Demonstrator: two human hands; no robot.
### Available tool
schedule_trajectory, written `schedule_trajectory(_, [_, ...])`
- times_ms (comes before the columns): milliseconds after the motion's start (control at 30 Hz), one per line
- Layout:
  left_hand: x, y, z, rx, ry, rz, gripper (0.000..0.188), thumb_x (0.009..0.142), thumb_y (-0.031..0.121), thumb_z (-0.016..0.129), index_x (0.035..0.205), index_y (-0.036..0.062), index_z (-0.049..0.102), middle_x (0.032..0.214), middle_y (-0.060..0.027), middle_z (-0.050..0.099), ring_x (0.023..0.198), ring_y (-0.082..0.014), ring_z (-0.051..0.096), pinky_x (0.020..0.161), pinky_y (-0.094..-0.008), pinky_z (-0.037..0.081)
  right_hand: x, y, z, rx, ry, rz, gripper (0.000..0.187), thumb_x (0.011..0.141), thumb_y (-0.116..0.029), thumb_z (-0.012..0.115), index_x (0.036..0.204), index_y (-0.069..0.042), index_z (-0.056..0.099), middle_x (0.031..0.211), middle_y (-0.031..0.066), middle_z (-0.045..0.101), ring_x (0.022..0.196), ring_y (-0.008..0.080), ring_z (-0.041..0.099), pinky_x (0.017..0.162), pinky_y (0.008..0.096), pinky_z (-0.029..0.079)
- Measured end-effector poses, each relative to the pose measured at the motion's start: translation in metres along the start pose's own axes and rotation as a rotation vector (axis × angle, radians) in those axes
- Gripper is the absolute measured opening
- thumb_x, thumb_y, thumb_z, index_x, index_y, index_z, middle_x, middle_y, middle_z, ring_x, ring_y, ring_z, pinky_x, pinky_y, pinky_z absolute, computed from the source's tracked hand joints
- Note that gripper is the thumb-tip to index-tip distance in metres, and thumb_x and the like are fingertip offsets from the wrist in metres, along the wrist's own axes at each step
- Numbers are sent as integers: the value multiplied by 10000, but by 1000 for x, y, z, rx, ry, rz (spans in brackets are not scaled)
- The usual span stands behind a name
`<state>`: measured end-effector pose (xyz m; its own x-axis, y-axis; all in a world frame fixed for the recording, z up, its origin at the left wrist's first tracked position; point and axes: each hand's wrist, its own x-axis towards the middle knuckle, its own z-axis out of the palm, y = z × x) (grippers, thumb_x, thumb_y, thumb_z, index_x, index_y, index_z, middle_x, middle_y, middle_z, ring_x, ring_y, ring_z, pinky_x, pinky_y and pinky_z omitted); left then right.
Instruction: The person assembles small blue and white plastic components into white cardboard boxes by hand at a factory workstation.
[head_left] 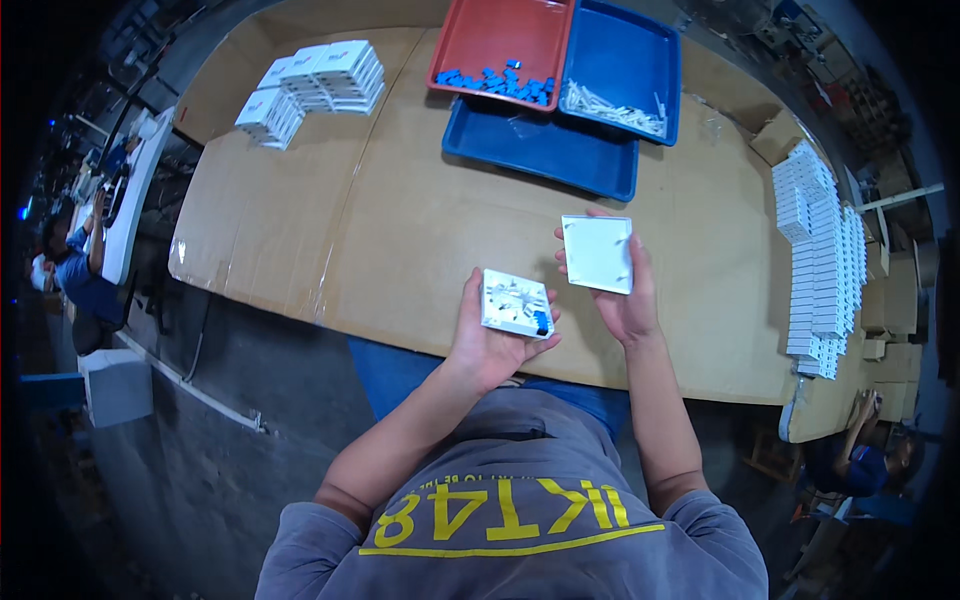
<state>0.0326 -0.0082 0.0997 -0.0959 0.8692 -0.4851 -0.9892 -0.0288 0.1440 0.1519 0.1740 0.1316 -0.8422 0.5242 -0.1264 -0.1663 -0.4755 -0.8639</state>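
Note:
My left hand (490, 345) is closed around a square white plastic box (515, 302) that lies face up and lacks a cover. Inside it are white parts and a small blue piece at one corner. In my right hand (628, 300) is a flat square white lid (597, 254), gripped by its edges with the fingers behind it. Small pegs or marks show near the lid's corners. Box and lid are apart, held side by side above the near edge of the cardboard-covered table (400, 260).
A red tray (500, 40) holds small blue pieces. Beside it, a blue tray (625, 60) carries thin white sticks; another blue tray (540, 155) sits in front. White boxes are stacked at far left (325, 75) and along the right (815, 265). Other people (90, 270) sit nearby.

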Motion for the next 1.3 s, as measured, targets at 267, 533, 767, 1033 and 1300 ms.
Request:
schedule_trajectory(267, [1,-6,-3,-6,9,-40,739,1055,701,324,1498,132,483,1368,-153,644,1198,-322,667,1007,-547,562,0,25,1,-387,-184,-7,534,1093,-418,503,1481,-57,575,1356,152,653,1213,225,647,1031,340,494])
schedule_trajectory(533, [4,-6,-4,21,-10,-53,678,1061,705,297,1482,213,498,1410,-87,608,1255,-281,630,1023,-571,550,-1,30,11,-586,-258,15,463,1059,-312,557,1431,-46,630,1346,113,639,1187,212,635,990,318,512])
schedule_trajectory(767, [6,-8,0,78,40,-29,710,1068,713,205,1509,214,454,1438,-88,572,1301,-278,590,1041,-570,529,-2,37,15,-655,-286,-8,447,1044,-256,608,1421,-15,634,1350,135,633,1249,237,598,1075,352,463])
schedule_trajectory(1033, [11,-3,5,101,89,-63,696,1087,672,191,1516,182,436,1460,-118,543,1318,-323,576,1066,-588,506,3,36,6,-585,-309,86,385,1061,-189,603,1408,-33,658,1343,132,666,1190,204,627,1019,321,494])
schedule_trajectory(1300, [25,-5,-13,-25,-3,-79,642,1103,621,278,1463,133,490,1404,-129,581,1261,-327,599,1058,-543,511,7,34,2,-556,-268,155,369,1084,-240,575,1368,-37,694,1265,105,713,1093,165,652,960,297,516])
